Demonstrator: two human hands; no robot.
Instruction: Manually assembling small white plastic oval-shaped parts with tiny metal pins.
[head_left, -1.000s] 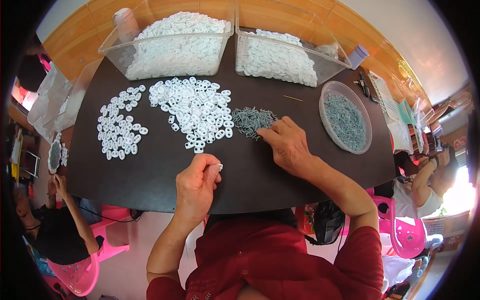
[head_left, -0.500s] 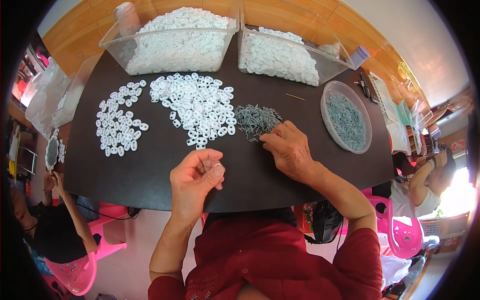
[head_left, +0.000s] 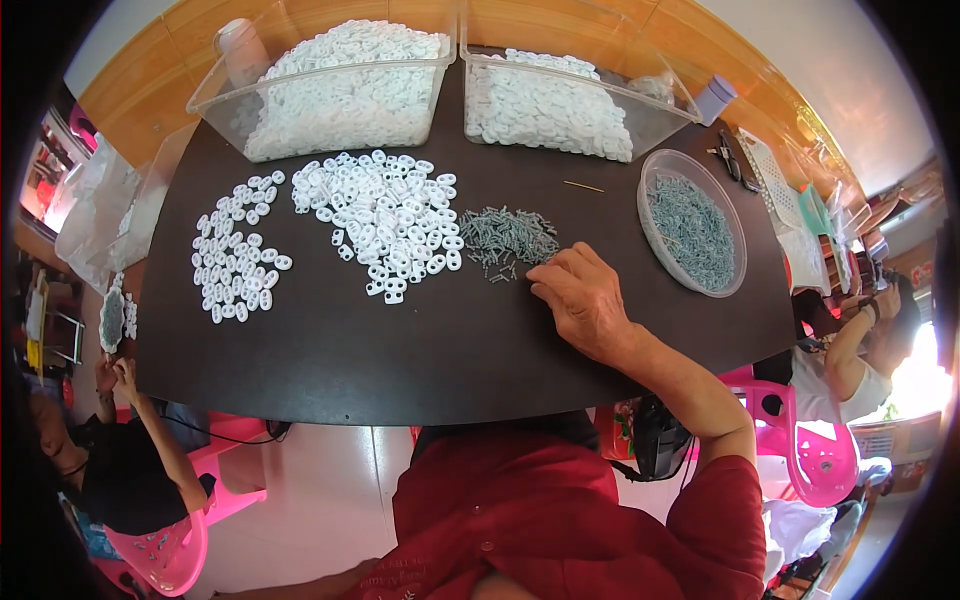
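My right hand (head_left: 582, 300) rests at the near right edge of a small heap of grey screw-like pieces (head_left: 508, 236). Its fingers are curled and pressed together; their tips hide whatever is between them. Left of that heap lies a larger pile of white oval pieces (head_left: 385, 215), each with two holes. Farther left, more white oval pieces (head_left: 235, 258) are spread in a loose group. Only part of my left forearm (head_left: 310, 590) shows at the lower edge, and the hand itself is out of sight.
Two clear bins, a left bin (head_left: 320, 72) and a right bin (head_left: 580, 70), hold white pieces at the back. A round tub (head_left: 648, 235) of grey pieces stands right, near a thin gold rod (head_left: 584, 186) and black-handled pliers (head_left: 733, 165). People sit at both sides.
My left hand has dropped from above the table's near edge down out of view. My right hand stays beside the grey heap. The whole view has shifted slightly.
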